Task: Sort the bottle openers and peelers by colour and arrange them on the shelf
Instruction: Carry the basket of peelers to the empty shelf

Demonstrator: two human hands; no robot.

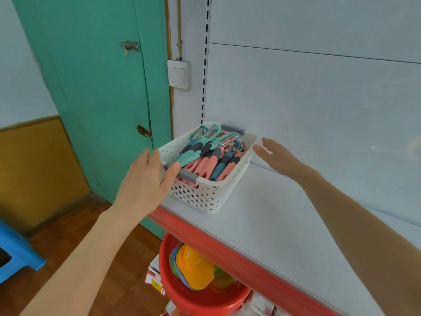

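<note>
**Fingers [157,159] spread wide at either side of the basket [205,197] of peelers [205,160]**

Fingers of the left hand [145,179] lie straight against the basket's near-left corner, thumb across its grey grip, curled round nothing. The right hand [280,158] is flat and relaxed, just beside the far-right rim; whether it touches cannot be told. Pink, mint and dark blue handled peelers lie heaped together inside the white perforated basket. It stands at the left end of the white shelf [262,213], near the red front edge. Below, a red basin [205,299] holds coloured plastic pieces. A green door [102,87] and a wall switch [179,74] lie to the left.
</note>
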